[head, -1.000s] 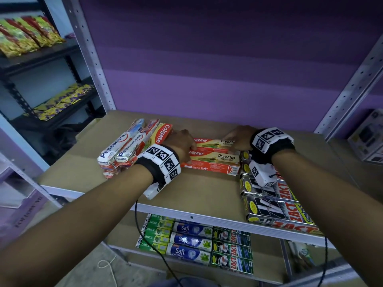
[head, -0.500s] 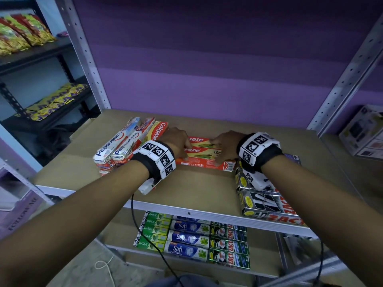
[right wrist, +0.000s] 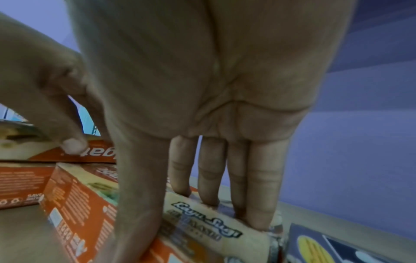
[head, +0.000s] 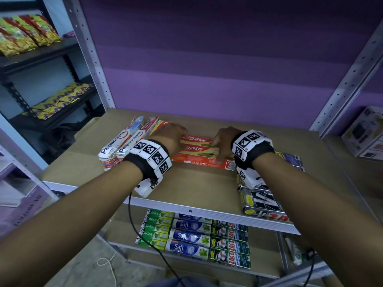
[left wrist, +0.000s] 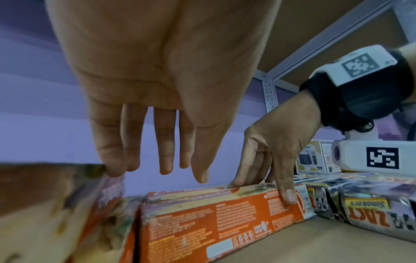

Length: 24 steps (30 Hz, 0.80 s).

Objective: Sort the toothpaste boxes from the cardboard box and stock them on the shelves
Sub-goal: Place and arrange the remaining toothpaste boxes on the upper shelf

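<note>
Red and yellow Colgate boxes [head: 199, 149] lie in rows across the middle of the brown shelf [head: 196, 183]. My left hand [head: 176, 134] is at their left end. In the left wrist view its fingers [left wrist: 165, 160] hang straight just above the boxes [left wrist: 213, 213], holding nothing. My right hand [head: 221, 141] rests on the right part of the front box. In the right wrist view its straight fingers [right wrist: 258, 195] press the box top [right wrist: 202, 231] and the thumb lies down the front face. Pepsodent boxes [head: 118, 148] are stacked to the left.
Silver and black Zact boxes [head: 261, 201] lie right of the Colgate rows, under my right wrist. The lower shelf holds Darlie [head: 155, 226], Safi [head: 188, 237] and Zact [head: 230, 245] boxes. Metal uprights [head: 89, 52] frame the shelf. A black rack with snack packets [head: 22, 34] stands at the left.
My right hand has slid left along the Colgate boxes, from their right end towards the middle. My left hand has stayed at the left end.
</note>
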Motion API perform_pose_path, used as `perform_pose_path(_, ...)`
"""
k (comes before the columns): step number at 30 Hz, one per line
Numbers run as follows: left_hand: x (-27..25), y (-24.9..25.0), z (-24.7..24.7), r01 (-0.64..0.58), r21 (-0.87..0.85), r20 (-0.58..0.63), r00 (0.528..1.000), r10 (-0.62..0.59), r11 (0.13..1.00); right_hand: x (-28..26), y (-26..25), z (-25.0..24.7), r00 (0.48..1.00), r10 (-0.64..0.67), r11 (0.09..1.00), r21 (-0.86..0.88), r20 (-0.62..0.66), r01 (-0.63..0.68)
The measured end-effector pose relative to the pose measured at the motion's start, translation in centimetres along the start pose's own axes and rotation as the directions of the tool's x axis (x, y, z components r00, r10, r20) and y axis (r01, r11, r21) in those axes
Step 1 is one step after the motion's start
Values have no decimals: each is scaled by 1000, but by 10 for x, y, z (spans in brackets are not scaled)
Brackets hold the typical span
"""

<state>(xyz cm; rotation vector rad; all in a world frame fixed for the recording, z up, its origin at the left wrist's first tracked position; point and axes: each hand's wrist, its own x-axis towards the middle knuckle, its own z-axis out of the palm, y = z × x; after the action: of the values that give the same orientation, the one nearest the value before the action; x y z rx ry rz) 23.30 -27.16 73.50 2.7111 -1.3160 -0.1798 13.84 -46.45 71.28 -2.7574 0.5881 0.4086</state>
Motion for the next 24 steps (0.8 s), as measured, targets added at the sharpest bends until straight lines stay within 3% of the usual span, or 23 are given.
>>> perform_pose_path(5, -1, -13, -15, 184, 181, -66, 982, -174, 966, 3, -7, -6, 1000, -11, 996, -86, 20, 13)
perform_pose_path(9, -10, -17, -13, 338, 162, 18, 938, -345, 927, 2, -5, -4, 1000, -4, 996, -86, 15, 5)
perform_pose_path(15, -8, -11, -14, 394, 228, 86, 903, -422, 890, 1, -2, 1, 1000, -10, 997, -79, -7, 10)
perform_pose_path(24, -13, -18, -7, 357, 231, 104, 916, -388, 905, -3, 2, 1, 998, -54, 993, -106, -14, 52)
